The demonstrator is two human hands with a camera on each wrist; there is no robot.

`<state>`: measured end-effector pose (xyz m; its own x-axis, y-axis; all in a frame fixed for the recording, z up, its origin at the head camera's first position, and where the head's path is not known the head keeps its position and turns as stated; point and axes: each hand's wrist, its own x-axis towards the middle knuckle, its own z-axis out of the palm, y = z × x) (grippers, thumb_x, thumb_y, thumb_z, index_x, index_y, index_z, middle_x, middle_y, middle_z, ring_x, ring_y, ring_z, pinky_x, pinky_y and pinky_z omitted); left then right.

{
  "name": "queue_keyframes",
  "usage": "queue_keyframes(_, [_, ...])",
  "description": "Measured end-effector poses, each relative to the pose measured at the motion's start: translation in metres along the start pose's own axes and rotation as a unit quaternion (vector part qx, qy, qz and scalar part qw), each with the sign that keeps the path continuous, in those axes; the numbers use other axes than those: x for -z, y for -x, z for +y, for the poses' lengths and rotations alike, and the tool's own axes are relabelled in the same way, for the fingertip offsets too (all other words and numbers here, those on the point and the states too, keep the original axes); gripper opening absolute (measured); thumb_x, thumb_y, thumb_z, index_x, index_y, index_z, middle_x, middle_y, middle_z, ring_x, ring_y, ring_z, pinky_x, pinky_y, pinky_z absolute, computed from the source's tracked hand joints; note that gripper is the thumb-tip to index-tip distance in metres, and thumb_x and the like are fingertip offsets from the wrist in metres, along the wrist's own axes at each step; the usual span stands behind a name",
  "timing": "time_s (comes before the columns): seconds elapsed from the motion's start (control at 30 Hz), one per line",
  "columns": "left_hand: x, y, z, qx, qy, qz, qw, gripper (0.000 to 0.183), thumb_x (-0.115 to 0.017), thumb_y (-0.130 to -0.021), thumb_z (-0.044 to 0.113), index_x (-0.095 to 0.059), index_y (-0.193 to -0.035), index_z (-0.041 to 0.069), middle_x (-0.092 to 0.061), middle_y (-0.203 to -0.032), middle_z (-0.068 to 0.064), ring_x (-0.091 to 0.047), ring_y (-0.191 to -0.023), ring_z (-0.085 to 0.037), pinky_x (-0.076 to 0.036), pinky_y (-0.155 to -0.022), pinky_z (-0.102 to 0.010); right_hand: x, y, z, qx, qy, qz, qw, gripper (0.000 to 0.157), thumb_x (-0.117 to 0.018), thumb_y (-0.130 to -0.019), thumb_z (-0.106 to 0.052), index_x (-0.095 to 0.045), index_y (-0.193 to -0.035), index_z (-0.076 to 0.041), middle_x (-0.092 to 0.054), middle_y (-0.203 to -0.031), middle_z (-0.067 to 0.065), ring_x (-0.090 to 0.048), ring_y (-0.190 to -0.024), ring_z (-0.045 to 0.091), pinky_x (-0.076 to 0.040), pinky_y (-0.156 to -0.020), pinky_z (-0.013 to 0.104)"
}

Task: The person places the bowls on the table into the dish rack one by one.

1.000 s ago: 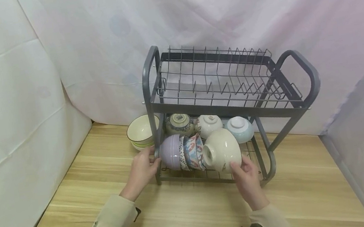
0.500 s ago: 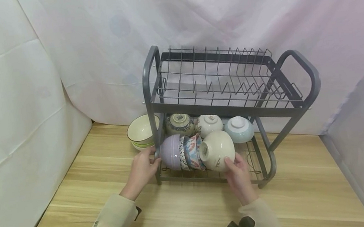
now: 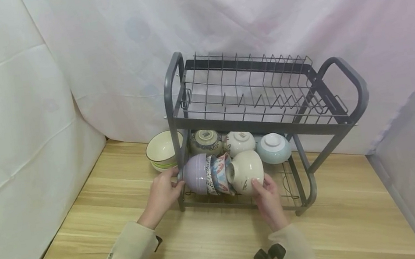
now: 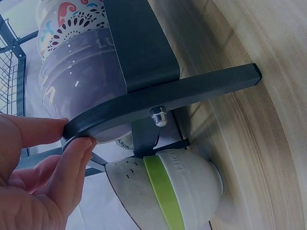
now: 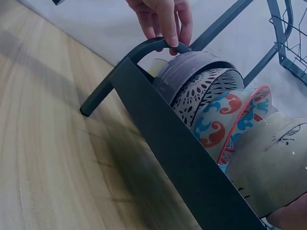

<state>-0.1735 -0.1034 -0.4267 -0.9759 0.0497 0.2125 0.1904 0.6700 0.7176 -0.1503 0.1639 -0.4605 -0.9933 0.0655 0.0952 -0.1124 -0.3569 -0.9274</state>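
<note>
1. Fingers of the right hand point(image 3: 268, 200) grasp the cream bowl point(image 3: 250, 167), thumb on its outer wall, near the centre of the head view.
2. The cream bowl is tipped on its side at the lower tier of the rack point(image 3: 262, 125), foot toward the left of the frame, close by the mouth of the red-rimmed bowl point(image 5: 223, 120); whether they touch is hard to tell.
3. Fingers of the left hand point(image 3: 162, 193) pinch the rack's left upright, beside the purple bowl point(image 3: 195, 175); a firm pinch there should steady the frame.
4. Squaring the foot to the red-rimmed bowl's mouth and moving slowly would probably spare the rims a knock.
5. Behind, slightly higher in the frame, the white bowl point(image 3: 240, 141) and pale blue bowl point(image 3: 274, 152) deserve clearance.
</note>
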Motion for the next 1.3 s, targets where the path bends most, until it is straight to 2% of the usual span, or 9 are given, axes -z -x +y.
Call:
queue_keyframes(0.17, [0.0,0.001,0.0,-0.001,0.0,0.005,1.0,0.036,-0.067,-0.076,0.001,-0.056,-0.109,-0.007,-0.063,-0.103,-0.023,-0.067,-0.072,-0.028,-0.056,-0.058,-0.027,-0.006,-0.001,-0.002,-0.034,0.049,0.044,0.997,0.039,-0.056,-0.087,-0.007,-0.045,-0.121,0.007,-0.059,-0.111,0.0,-0.058,-0.1,0.009,-0.049,-0.087,0.024])
queue_keyframes(0.3, [-0.001,0.001,-0.001,-0.002,0.001,0.006,1.0,0.036,-0.067,-0.076,0.001,-0.056,-0.109,-0.008,-0.063,-0.102,-0.023,-0.067,-0.072,-0.029,-0.056,-0.059,-0.027,-0.013,-0.002,-0.003,-0.044,0.086,0.062,0.993,0.036,-0.051,-0.087,0.002,-0.045,-0.121,0.01,-0.057,-0.118,0.012,-0.057,-0.097,0.006,-0.048,-0.086,0.022])
queue_keyframes(0.43, [-0.001,0.001,-0.001,-0.002,0.003,0.006,1.0,0.036,-0.067,-0.076,0.0,-0.056,-0.108,-0.008,-0.063,-0.102,-0.024,-0.067,-0.072,-0.029,-0.056,-0.058,-0.026,-0.017,-0.002,-0.002,-0.044,0.14,0.073,0.987,0.037,-0.051,-0.086,0.004,-0.045,-0.122,0.011,-0.05,-0.123,0.026,-0.058,-0.092,0.002,-0.049,-0.083,0.02])
queue_keyframes(0.67, [-0.001,0.0,-0.002,-0.005,0.003,0.006,1.0,0.036,-0.067,-0.075,0.0,-0.056,-0.108,-0.008,-0.063,-0.101,-0.024,-0.066,-0.071,-0.028,-0.056,-0.058,-0.025,-0.018,0.0,0.002,-0.036,0.186,0.069,0.98,0.032,-0.054,-0.086,0.001,-0.05,-0.117,0.009,-0.053,-0.118,0.027,-0.058,-0.089,0.001,-0.05,-0.081,0.018])
queue_keyframes(0.83, [-0.002,0.0,-0.001,-0.001,0.001,0.002,1.0,0.036,-0.067,-0.075,0.0,-0.056,-0.109,-0.007,-0.062,-0.102,-0.024,-0.066,-0.072,-0.029,-0.056,-0.058,-0.026,-0.022,0.001,0.003,-0.036,0.21,0.057,0.975,0.031,-0.056,-0.086,-0.003,-0.051,-0.115,0.007,-0.057,-0.111,0.024,-0.058,-0.082,0.005,-0.053,-0.071,0.023])
queue_keyframes(1.0, [-0.002,0.0,-0.001,-0.002,-0.002,0.001,1.0,0.035,-0.067,-0.076,0.001,-0.056,-0.108,-0.007,-0.063,-0.102,-0.023,-0.066,-0.073,-0.029,-0.056,-0.059,-0.027,-0.024,0.001,0.007,-0.013,0.21,0.057,0.976,0.028,-0.056,-0.085,0.0,-0.052,-0.111,0.009,-0.058,-0.109,0.024,-0.059,-0.085,0.005,-0.051,-0.074,0.019])
queue_keyframes(1.13, [-0.001,0.0,0.0,-0.001,-0.004,0.0,1.0,0.035,-0.066,-0.076,0.001,-0.056,-0.109,-0.007,-0.063,-0.102,-0.023,-0.066,-0.073,-0.029,-0.056,-0.059,-0.028,-0.025,-0.001,0.01,-0.003,0.22,0.06,0.974,0.027,-0.057,-0.085,-0.001,-0.054,-0.11,0.008,-0.058,-0.112,0.024,-0.06,-0.094,0.014,-0.05,-0.082,0.022])
queue_keyframes(1.3, [-0.001,0.0,-0.001,-0.001,-0.006,-0.001,1.0,0.036,-0.066,-0.076,0.001,-0.056,-0.109,-0.007,-0.062,-0.102,-0.023,-0.066,-0.073,-0.029,-0.056,-0.059,-0.028,-0.027,-0.001,0.01,-0.011,0.224,0.059,0.973,0.028,-0.056,-0.085,-0.001,-0.052,-0.112,0.007,-0.056,-0.116,0.024,-0.056,-0.105,0.03,-0.049,-0.088,0.027])
